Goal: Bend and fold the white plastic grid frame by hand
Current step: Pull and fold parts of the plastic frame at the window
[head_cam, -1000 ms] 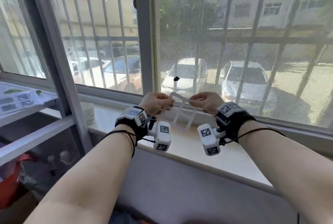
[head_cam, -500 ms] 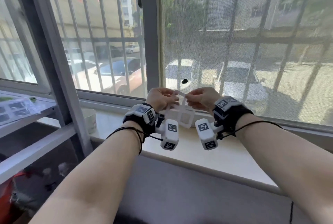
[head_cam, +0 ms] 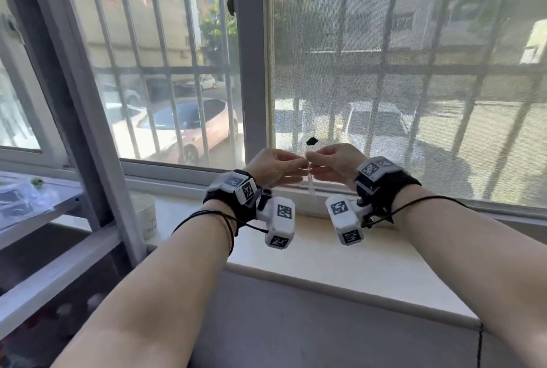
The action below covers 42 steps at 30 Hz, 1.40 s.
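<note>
2 hands up over 1 windowsill [head_cam: 340,261]. Left hand [head_cam: 273,167] at 9, right hand [head_cam: 337,161] at 3, fingertips w/ curled pinch on 1 white plastic grid frame [head_cam: 310,182], seen edge-on, hanging toward 6. 1 white cup [head_cam: 146,213] at 8.

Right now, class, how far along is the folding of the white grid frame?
Done: the white grid frame is bent nearly flat and shows edge-on. In hand: the left hand and right hand pinch its top, fingertips close together above the windowsill. Left: pressing the fold shut.
</note>
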Available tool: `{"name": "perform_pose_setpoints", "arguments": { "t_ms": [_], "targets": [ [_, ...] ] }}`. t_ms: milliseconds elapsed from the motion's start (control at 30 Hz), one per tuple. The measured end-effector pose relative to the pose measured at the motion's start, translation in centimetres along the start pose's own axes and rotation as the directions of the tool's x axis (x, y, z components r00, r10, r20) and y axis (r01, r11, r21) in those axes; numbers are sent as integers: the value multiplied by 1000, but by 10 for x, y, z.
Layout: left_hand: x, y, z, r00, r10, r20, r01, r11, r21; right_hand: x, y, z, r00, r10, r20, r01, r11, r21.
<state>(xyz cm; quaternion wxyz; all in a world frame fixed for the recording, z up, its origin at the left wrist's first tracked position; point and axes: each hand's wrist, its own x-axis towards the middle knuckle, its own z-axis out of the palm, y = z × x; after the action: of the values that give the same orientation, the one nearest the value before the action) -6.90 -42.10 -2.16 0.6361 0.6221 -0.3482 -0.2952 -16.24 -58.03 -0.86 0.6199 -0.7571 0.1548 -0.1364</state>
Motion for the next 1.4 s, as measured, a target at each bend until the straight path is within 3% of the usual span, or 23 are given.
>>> {"name": "perform_pose_setpoints", "arguments": {
  "t_ms": [233,567,1400],
  "targets": [
    [12,-3,9,999,-37,-1,37,998,-50,-1,2,-17,999,-29,30,31,997,-73],
    [16,-9,18,1000,15,4,-15,998,63,-2,6,-26,998,-47,48,52,992,-111],
    [10,-9,15,999,37,-18,-37,999,-3,1,7,-20,989,-117,87,132,971,-198]
  ]
}}
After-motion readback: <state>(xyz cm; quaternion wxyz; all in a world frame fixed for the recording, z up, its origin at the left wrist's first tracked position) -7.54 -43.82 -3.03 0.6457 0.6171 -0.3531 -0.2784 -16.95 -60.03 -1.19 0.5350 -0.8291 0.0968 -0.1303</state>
